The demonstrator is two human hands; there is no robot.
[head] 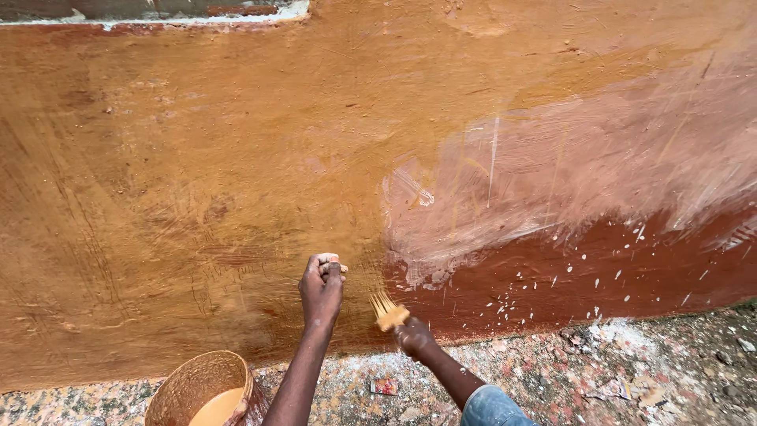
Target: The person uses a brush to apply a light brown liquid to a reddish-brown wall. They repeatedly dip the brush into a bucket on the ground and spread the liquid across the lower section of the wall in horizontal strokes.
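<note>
A rough wall fills the view, coated in ochre-yellow paint (197,173) on the left and middle, with whitish pink and dark red-brown (599,268) on the right. My right hand (413,338) grips a small paint brush (385,309); its yellow bristles touch the wall low down, at the border of yellow and red-brown. My left hand (322,285) is closed into a fist and rests against the yellow part of the wall, just left of the brush. Whether it holds anything I cannot tell.
A round bucket (199,388) with ochre paint inside stands on the ground at the lower left, beside my left forearm. The ground (615,371) along the wall's foot is speckled stone with white paint spatter and a small scrap (384,386).
</note>
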